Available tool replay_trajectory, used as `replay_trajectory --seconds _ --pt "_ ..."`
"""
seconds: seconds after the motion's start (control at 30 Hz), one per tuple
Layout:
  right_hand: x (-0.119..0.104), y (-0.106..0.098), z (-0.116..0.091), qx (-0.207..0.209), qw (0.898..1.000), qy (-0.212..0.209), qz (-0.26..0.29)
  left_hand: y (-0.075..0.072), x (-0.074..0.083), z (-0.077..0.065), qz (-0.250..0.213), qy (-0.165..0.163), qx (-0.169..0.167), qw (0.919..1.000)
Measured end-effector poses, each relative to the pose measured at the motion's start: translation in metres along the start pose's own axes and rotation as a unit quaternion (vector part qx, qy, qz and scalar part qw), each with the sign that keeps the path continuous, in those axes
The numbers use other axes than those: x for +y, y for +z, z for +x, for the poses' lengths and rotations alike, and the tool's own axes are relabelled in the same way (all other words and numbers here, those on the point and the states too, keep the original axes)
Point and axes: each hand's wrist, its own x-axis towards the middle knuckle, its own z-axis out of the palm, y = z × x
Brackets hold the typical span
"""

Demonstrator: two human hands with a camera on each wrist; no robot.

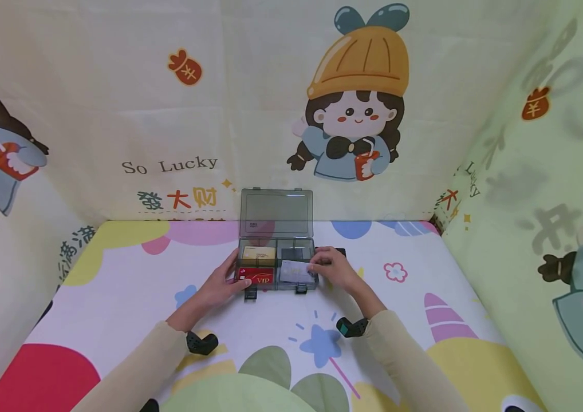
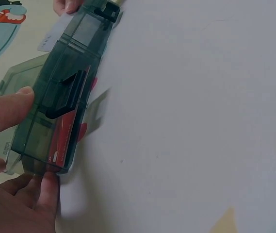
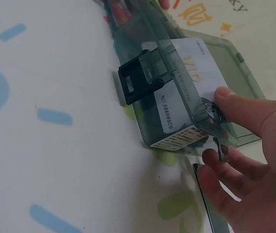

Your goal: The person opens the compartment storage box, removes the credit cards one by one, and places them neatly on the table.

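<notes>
On the table stands a translucent dark-green divided plastic box (image 1: 276,278), its lid (image 1: 276,213) raised at the back. My left hand (image 1: 221,281) grips the left end, thumb (image 2: 19,108) on the wall and fingers curled round the corner. A red VIP card (image 1: 257,276) lies in the front left compartment, gold cards (image 1: 259,254) behind it and a dark item (image 1: 293,253) at back right. In the front right compartment a silver VIP card (image 3: 196,68) leans tilted above the rim. My right hand (image 1: 334,266) holds its right edge with the thumb, fingers curled beside the box's end.
Two black latches (image 1: 250,294) hang at the box's front. A flat black item (image 1: 340,252) lies behind my right hand. The table bears a patterned cloth (image 1: 132,309), and a printed curtain (image 1: 260,114) rises right behind the lid.
</notes>
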Motion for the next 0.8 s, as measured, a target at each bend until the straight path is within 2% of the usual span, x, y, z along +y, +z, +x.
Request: replay_trajectory --seconds 0.37,0.8 --pt "-0.005 -0.009 -0.002 0.054 0.997 0.003 0.062 0.001 0.000 -0.001 -0.003 -0.004 0.001 1.0000" --pt "-0.002 -0.017 -0.003 0.060 0.994 -0.012 0.088 0.001 -0.004 0.002 -0.009 0.001 -0.001 1.0000"
